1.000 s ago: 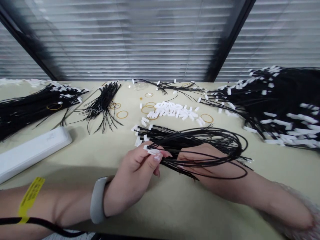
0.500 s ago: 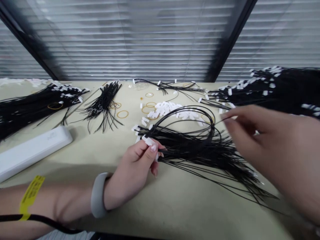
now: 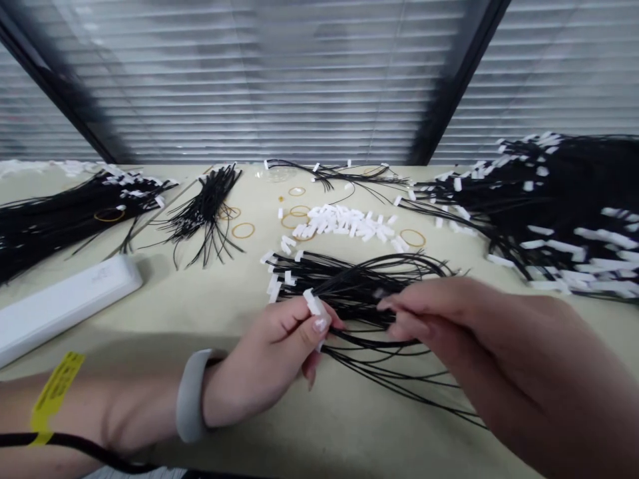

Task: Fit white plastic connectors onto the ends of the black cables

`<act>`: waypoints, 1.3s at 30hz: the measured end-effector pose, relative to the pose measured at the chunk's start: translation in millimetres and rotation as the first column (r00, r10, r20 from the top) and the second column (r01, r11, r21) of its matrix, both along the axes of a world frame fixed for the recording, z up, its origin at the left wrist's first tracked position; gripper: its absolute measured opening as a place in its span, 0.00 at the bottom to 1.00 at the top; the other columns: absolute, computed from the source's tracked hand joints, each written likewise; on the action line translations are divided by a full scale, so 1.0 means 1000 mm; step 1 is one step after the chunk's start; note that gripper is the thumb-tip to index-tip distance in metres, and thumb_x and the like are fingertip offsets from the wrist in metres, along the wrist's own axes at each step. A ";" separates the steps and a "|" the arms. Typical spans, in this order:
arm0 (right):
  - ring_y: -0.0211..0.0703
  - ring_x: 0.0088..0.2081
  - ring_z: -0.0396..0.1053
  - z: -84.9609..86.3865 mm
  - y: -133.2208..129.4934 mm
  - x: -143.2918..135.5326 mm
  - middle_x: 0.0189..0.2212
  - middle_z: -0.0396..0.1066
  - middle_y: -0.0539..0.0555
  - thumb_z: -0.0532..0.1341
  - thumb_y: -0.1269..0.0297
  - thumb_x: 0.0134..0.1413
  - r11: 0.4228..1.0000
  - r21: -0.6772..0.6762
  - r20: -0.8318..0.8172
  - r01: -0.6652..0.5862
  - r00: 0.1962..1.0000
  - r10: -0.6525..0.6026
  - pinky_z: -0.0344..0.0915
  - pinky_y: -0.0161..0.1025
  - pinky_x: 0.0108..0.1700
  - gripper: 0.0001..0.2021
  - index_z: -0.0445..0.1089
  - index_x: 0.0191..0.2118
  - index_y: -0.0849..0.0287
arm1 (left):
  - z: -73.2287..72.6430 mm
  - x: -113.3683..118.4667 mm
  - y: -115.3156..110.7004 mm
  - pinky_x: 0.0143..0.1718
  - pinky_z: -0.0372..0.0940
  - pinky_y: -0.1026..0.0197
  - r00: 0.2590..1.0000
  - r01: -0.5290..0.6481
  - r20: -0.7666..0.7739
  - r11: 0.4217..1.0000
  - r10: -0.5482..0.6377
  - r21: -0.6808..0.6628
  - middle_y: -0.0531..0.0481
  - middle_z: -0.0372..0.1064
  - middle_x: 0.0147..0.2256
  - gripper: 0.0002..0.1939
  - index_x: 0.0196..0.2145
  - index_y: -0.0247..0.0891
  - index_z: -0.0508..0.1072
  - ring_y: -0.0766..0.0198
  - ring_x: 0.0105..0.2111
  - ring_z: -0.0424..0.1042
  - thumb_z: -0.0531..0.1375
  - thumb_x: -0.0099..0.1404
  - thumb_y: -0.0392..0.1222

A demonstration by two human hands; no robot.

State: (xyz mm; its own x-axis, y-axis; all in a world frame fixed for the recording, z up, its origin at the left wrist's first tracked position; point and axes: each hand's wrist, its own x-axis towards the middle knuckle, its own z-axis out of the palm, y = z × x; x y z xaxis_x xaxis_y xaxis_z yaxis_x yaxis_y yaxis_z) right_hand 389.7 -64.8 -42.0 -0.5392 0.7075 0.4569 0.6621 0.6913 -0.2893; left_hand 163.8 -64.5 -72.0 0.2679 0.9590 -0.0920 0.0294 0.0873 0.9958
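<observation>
My left hand (image 3: 274, 362) is closed, with thumb and fingers pinching a white plastic connector (image 3: 314, 303) that has black wires running out of it. To its right, my right hand (image 3: 464, 326) pinches a black wire, its small end blurred at the fingertips. Some wires from the connector arch rightward in a loop (image 3: 424, 261) above the right hand. Beneath and behind both hands lies a bundle of black wires (image 3: 344, 269) with white connectors (image 3: 273, 286) at its left end. The right hand hides the bundle's right part.
Loose white connectors (image 3: 349, 221) lie in a pile behind the bundle, with rubber bands (image 3: 243, 230) around. More black wire bundles lie at left (image 3: 54, 206), centre left (image 3: 212, 193) and right (image 3: 539, 179). A white oblong case (image 3: 70, 303) sits at left; blinds (image 3: 269, 80) rise behind.
My right hand has moved left and down, bringing the pinched wire close to the connector. The raised loop of wires has flattened. My left hand has shifted slightly right and down, still gripping the connector.
</observation>
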 end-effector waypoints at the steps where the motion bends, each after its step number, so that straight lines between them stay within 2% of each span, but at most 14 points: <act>1: 0.31 0.23 0.64 0.014 0.011 -0.014 0.25 0.69 0.45 0.52 0.69 0.57 0.998 -0.029 -0.030 -0.062 0.998 0.062 0.60 0.29 0.23 0.07 0.66 0.33 0.53 | 0.000 -0.001 0.000 0.15 0.55 0.72 1.000 0.018 -0.002 1.000 -0.018 0.012 0.57 0.57 0.22 0.12 0.32 0.35 0.66 0.75 0.15 0.57 0.51 0.64 0.47; 2: 0.30 0.25 0.64 0.024 0.020 -0.024 0.26 0.69 0.45 0.53 0.71 0.55 0.994 -0.037 -0.053 -0.103 0.993 0.101 0.60 0.29 0.25 0.07 0.67 0.32 0.54 | 0.000 -0.001 -0.001 0.16 0.55 0.71 0.999 0.033 -0.003 0.999 -0.033 0.016 0.57 0.57 0.22 0.12 0.32 0.35 0.66 0.75 0.16 0.57 0.51 0.64 0.47; 4: 0.30 0.27 0.65 0.033 0.029 -0.033 0.27 0.69 0.46 0.54 0.72 0.54 0.991 -0.051 -0.031 -0.121 0.992 0.120 0.60 0.29 0.27 0.08 0.68 0.34 0.55 | 0.000 -0.002 -0.001 0.16 0.54 0.71 0.999 0.044 -0.004 0.999 -0.044 0.018 0.56 0.57 0.21 0.13 0.32 0.35 0.66 0.75 0.16 0.57 0.50 0.64 0.48; 7: 0.32 0.27 0.64 0.026 0.026 -0.029 0.28 0.69 0.47 0.54 0.72 0.54 0.989 -0.054 0.040 -0.140 0.989 0.142 0.60 0.31 0.28 0.08 0.69 0.36 0.55 | 0.002 -0.002 -0.001 0.16 0.52 0.71 0.999 0.047 -0.013 0.999 -0.047 0.016 0.57 0.56 0.20 0.13 0.31 0.36 0.65 0.74 0.16 0.55 0.50 0.64 0.48; 12: 0.35 0.25 0.62 0.012 0.020 -0.029 0.25 0.66 0.49 0.51 0.74 0.55 0.991 0.002 0.109 -0.136 0.985 0.135 0.56 0.34 0.26 0.11 0.69 0.33 0.57 | 0.004 -0.002 -0.003 0.16 0.52 0.70 0.996 0.083 -0.031 0.996 -0.082 0.038 0.57 0.55 0.18 0.14 0.31 0.36 0.65 0.73 0.16 0.54 0.49 0.65 0.49; 22: 0.35 0.24 0.59 0.010 0.022 -0.032 0.23 0.63 0.48 0.51 0.74 0.54 0.992 -0.030 0.123 -0.121 0.985 0.124 0.51 0.34 0.26 0.10 0.68 0.33 0.57 | 0.003 -0.002 -0.004 0.18 0.53 0.70 0.995 0.095 -0.043 0.995 -0.094 0.019 0.56 0.54 0.20 0.15 0.32 0.36 0.65 0.73 0.18 0.55 0.49 0.65 0.50; 30: 0.37 0.24 0.54 0.008 0.021 -0.034 0.23 0.61 0.49 0.52 0.76 0.50 0.987 -0.048 0.173 -0.152 0.972 0.158 0.45 0.36 0.26 0.08 0.62 0.26 0.59 | 0.000 -0.002 -0.006 0.18 0.53 0.70 0.991 0.109 -0.089 0.992 -0.103 0.058 0.57 0.54 0.19 0.15 0.31 0.36 0.65 0.73 0.18 0.54 0.48 0.66 0.49; 39: 0.37 0.22 0.51 0.000 0.020 -0.044 0.21 0.58 0.49 0.49 0.77 0.51 0.989 0.015 0.143 -0.146 0.979 0.143 0.43 0.37 0.25 0.11 0.60 0.23 0.59 | 0.002 -0.001 -0.004 0.18 0.54 0.69 0.973 0.138 -0.201 0.982 -0.111 0.129 0.57 0.55 0.19 0.15 0.32 0.34 0.66 0.73 0.17 0.54 0.46 0.66 0.46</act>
State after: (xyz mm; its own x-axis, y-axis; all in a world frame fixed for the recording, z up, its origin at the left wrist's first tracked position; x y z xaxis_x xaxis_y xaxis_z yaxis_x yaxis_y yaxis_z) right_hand 345.8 -44.8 -41.5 -0.6951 0.6065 0.3861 0.5875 0.7887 -0.1813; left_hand 162.6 -68.4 -70.0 0.3768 0.9261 -0.0198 0.2227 -0.0698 0.9724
